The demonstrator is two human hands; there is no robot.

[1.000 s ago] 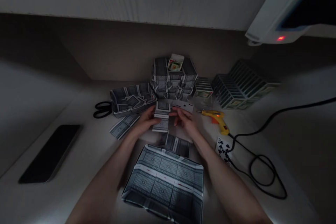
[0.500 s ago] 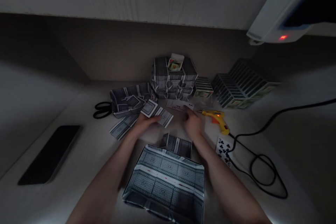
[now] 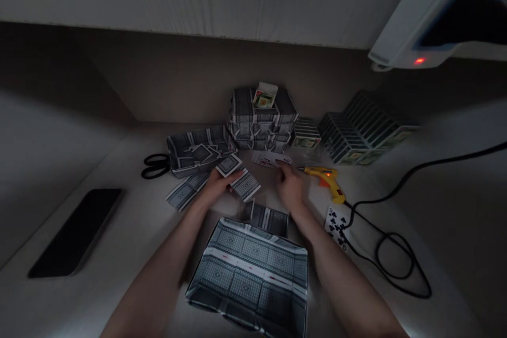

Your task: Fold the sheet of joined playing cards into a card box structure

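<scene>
Left hand (image 3: 216,184) pinched folded cards (image 3: 237,177); right hand (image 3: 290,186), fingers loosely curled, holding nothing, touched loose cards (image 3: 271,159) nr hot glue gun (image 3: 328,179); burn risk.

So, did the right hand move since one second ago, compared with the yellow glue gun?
Yes. The right hand left the folded cards that the left hand holds and shifted right, toward the yellow glue gun, reaching the loose cards.
</scene>
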